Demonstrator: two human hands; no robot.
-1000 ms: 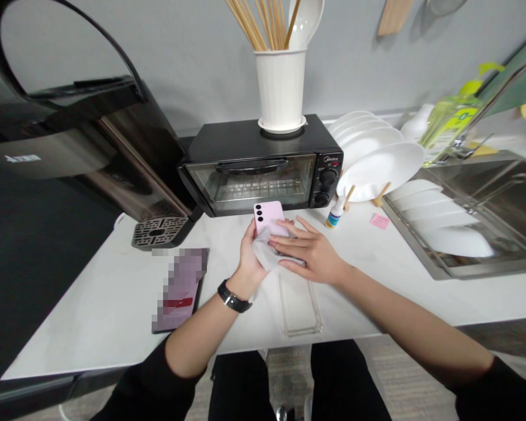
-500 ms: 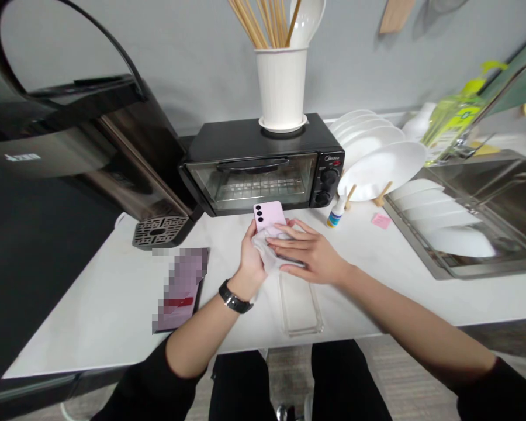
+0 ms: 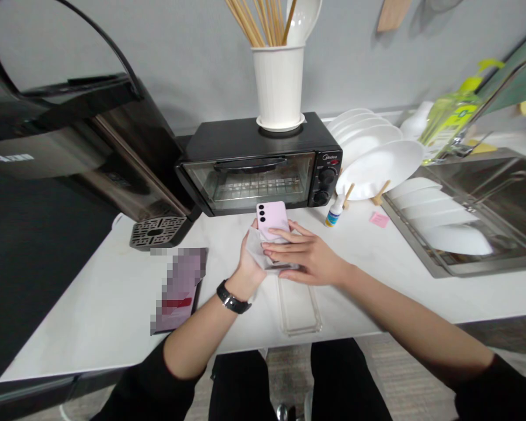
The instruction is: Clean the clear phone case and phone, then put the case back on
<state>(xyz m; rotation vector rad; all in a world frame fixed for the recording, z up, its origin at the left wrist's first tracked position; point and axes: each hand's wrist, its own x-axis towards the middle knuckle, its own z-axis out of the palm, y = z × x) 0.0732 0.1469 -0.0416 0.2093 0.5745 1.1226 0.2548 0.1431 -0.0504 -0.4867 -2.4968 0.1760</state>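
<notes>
A pale pink smartphone (image 3: 273, 215) is held above the counter, its back and camera lenses facing up. My left hand (image 3: 248, 266), with a black watch (image 3: 233, 298) on the wrist, is closed around it from below and the left side. A thin white wipe (image 3: 255, 248) lies across the phone's lower half, its edge hanging over my left palm. My right hand (image 3: 314, 257) presses this wipe onto the phone's back with the fingers close together. Just below the hands, a clear phone case (image 3: 300, 313) rests on the counter.
A dark-edged flat thing (image 3: 184, 286), partly pixelated, lies left. Behind stand a black toaster oven (image 3: 254, 140) and a coffee-machine-like appliance (image 3: 127, 158). To the right are a small spray bottle (image 3: 334, 214), a pink sticky note (image 3: 379, 219), white plates (image 3: 377, 169) and a metal sink (image 3: 442, 273).
My right hand has shifted slightly over the phone's back with the wipe, whose left part now lies flatter across my left palm. The camera view has moved a little.
</notes>
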